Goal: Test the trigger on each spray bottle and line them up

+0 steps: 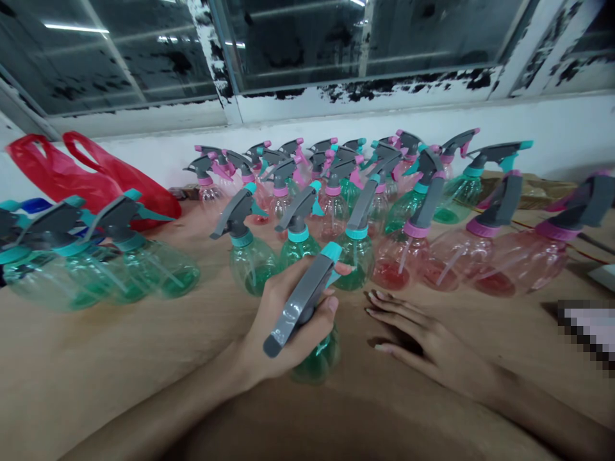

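Observation:
My left hand (283, 314) is wrapped round the neck of a green spray bottle (317, 358) with a grey and turquoise trigger head. The bottle is close in front of me, and its collar is hidden by my fingers. To its right, my right hand (408, 326) rests on the wooden table (216, 384) with fingers stretched out and nothing in them. Just beyond both hands stand green spray bottles (254, 262) with turquoise collars and red-tinted spray bottles (398, 256) with pink collars.
Several green spray bottles (163, 262) stand at the left. A red plastic bag (129, 186) lies behind them. More bottles with pink and turquoise heads (331, 205) crowd the back, near a white wall (158, 153) under windows. A pixelated object (590, 330) lies at the right edge.

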`<state>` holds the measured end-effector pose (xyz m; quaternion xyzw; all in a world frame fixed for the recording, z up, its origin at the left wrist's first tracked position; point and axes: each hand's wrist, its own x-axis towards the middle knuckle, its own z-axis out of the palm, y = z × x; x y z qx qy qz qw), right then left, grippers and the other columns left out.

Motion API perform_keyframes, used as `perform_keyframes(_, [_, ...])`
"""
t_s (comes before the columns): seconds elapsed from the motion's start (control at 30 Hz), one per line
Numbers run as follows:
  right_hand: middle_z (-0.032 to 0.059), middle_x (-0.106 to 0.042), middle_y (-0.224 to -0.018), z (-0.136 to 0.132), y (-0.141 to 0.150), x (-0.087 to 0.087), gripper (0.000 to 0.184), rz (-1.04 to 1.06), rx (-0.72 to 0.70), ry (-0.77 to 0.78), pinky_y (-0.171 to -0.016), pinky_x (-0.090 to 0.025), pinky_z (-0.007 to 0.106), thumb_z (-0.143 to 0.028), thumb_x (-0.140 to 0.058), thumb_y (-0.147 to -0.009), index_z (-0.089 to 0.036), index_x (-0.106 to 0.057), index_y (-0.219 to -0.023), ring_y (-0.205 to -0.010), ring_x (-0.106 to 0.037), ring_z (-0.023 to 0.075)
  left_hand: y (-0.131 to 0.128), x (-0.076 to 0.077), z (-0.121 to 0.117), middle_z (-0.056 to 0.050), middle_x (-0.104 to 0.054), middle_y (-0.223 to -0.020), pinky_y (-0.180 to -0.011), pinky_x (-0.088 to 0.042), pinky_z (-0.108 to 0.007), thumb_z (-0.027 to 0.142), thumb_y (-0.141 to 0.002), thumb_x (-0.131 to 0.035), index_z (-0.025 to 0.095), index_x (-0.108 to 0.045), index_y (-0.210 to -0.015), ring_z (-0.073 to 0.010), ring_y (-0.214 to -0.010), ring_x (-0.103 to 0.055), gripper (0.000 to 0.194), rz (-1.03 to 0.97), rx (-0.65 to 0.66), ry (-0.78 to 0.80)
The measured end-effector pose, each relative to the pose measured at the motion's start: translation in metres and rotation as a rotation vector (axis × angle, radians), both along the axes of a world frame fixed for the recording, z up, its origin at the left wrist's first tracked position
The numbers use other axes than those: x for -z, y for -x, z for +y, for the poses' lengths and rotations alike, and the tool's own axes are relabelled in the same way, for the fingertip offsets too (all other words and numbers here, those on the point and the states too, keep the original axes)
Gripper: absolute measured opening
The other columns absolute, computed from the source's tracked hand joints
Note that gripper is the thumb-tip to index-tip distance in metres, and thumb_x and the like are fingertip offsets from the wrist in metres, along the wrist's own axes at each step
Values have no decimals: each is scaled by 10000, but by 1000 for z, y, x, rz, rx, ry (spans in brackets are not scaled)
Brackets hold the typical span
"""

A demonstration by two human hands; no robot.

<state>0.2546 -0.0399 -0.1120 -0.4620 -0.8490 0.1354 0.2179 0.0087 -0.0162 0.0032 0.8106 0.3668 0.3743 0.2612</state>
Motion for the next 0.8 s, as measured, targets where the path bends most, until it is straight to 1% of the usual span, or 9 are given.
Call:
perform_keyframes(0.07, [23,-461,-1391,0,0,0,474,-13,-3,2,-1057,-365,449,-427,-511,-875,-283,-453,-1322,-1292,-391,226,0,0,0,-9,-615,-761,-624,-518,-297,209,-791,-495,244,-565,-1070,-162,-608,-574,290,9,3,1])
perform_keyframes(0.2, [28,-454,-1397,0,0,0,473,-11,-12,-4,-1057,-362,456,-419,-506,-880,-281,-445,-1328,-1298,-381,226,-1,-1,0,-18,-620,-793,-651,-519,-307,195,-778,-505,240,-574,-1047,-172,-655,-597,281,-9,13,1])
perform_keyframes(0.33, [35,-446,-1403,1,-1,-1,482,1,-17,3,-1054,-359,465,-412,-507,-878,-284,-435,-1337,-1297,-382,238,-1,-3,0,-5,-618,-758,-647,-524,-304,201,-777,-496,240,-581,-1052,-171,-640,-600,290,-26,8,8])
perform_keyframes(0.53, [29,-454,-1397,0,0,-3,476,-13,-7,7,-1054,-363,459,-419,-500,-881,-290,-436,-1335,-1295,-386,229,-2,-2,0,-15,-639,-836,-653,-535,-323,187,-766,-504,272,-583,-1072,-181,-678,-613,327,-37,9,4])
perform_keyframes(0.8, [18,-451,-1400,0,1,-1,486,-20,-1,6,-1065,-356,439,-426,-510,-874,-278,-440,-1332,-1303,-374,220,-2,-3,0,-15,-643,-814,-642,-531,-326,188,-760,-511,270,-586,-1087,-190,-679,-624,345,-44,16,11])
